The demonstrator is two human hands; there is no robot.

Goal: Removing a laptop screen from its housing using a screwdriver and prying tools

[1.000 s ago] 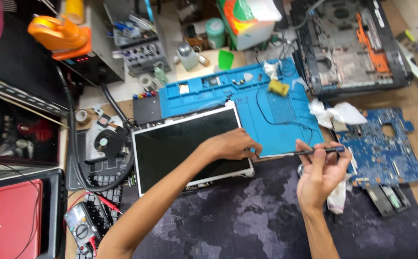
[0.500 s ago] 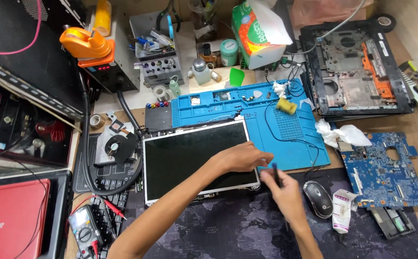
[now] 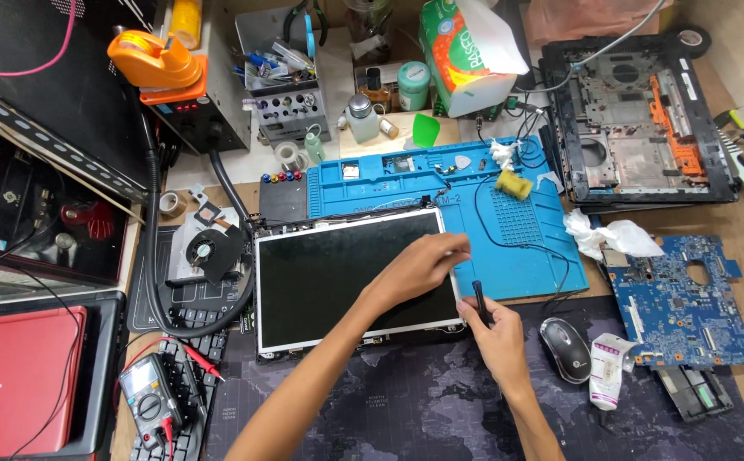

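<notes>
Two hands on it: left hand (image 3: 419, 266) fingers press the dark, frameless laptop screen panel (image 3: 351, 277); right hand (image 3: 496, 333) grips a black screwdriver (image 3: 479, 300).

A bare laptop display panel (image 3: 338, 277), dark glass in a thin silver frame, lies flat and face up beneath the left hand (image 3: 419, 266), whose fingers rest on its right edge. A slim black screwdriver (image 3: 479, 300) stands nearly upright in the right hand (image 3: 493, 335), its tip close beside the panel's lower right corner.
</notes>
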